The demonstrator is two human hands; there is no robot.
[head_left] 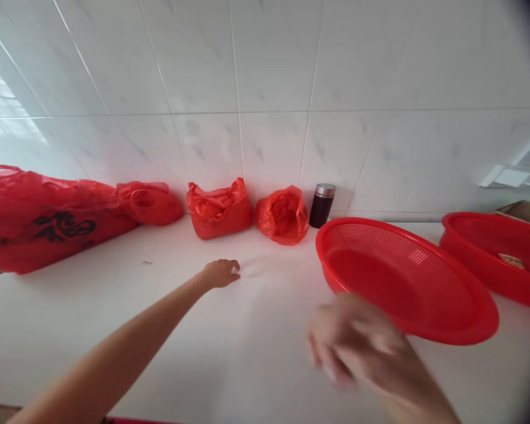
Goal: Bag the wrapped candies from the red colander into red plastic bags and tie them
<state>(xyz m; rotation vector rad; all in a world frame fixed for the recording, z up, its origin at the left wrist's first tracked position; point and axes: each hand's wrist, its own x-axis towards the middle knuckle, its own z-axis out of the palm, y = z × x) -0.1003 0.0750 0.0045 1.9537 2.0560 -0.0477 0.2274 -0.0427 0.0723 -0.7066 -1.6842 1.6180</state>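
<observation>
Right hand (348, 335), mine, too blurred to tell open or closed, liable to shunt the red colander (380, 274) if my knuckles clip its rim; left hand (219, 273), open, empty.

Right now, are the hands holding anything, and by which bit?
Nothing shows in the left hand. The right hand is blurred, but no held thing shows there either.

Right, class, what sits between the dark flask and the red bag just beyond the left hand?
A rounder red bag with its mouth open sits between the flask and the boxy bag, as the head view shows.
</observation>
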